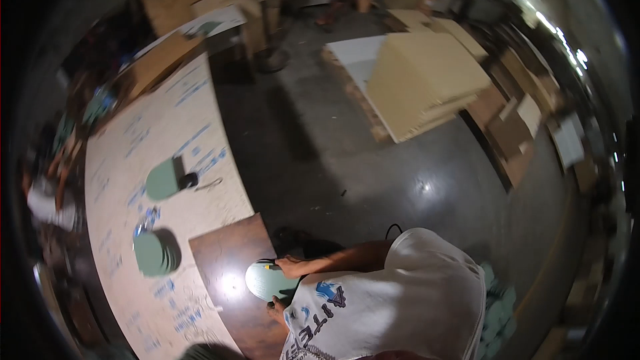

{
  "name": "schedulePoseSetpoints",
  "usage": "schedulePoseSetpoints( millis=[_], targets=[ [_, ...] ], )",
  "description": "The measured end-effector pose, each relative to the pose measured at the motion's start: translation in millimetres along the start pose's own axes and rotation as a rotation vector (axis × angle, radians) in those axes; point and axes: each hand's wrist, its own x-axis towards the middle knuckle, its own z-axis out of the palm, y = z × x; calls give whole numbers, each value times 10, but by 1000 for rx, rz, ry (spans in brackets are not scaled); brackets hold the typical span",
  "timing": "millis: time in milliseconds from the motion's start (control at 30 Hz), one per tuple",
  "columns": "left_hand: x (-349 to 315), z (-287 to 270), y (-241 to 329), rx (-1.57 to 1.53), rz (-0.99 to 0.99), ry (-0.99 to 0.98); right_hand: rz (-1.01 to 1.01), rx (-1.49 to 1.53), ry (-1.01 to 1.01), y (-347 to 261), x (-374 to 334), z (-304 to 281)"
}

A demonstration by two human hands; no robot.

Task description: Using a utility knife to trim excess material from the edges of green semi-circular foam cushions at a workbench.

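Note:
A pale green panel with a rounded end (262, 280) lies on a brown board (235, 245) at the near edge of the long table. My right hand (291, 267) is closed at the panel's far edge, around a small dark tool with a yellow part (269, 267); its exact kind is too small to tell. On the panel's near edge, my left hand (277, 309) grips with bent fingers. My white shirt hides the rest of the panel. Farther left stands a stack of similar green panels (155, 253), beyond which rests another green panel (160, 181).
A dark object with a looped cord (191, 180) and a crumpled clear plastic item (145, 221) lie on the long printed-sheet table (113, 160). Another person (50, 203) is at the far left. A stack of tan boards (427, 80) sits on a pallet; green pieces (497, 313) are heaped at right.

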Motion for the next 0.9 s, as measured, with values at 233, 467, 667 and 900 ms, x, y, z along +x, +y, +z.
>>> schedulePoseSetpoints(
  millis=[233, 467, 667, 900],
  targets=[
    [472, 68, 803, -264, -441, -469, -50, 238, 172, 71, -348, -805],
    [251, -461, 1233, -734, -430, -819, 20, 434, 326, -547, -674, -1451],
    [367, -506, 1451, -800, -236, -914, 124, 686, 321, -652, -1068, -1751],
    [383, -850, 1840, -609, 19, -908, 78, 520, 454, -608, -786, -1774]
  ],
)
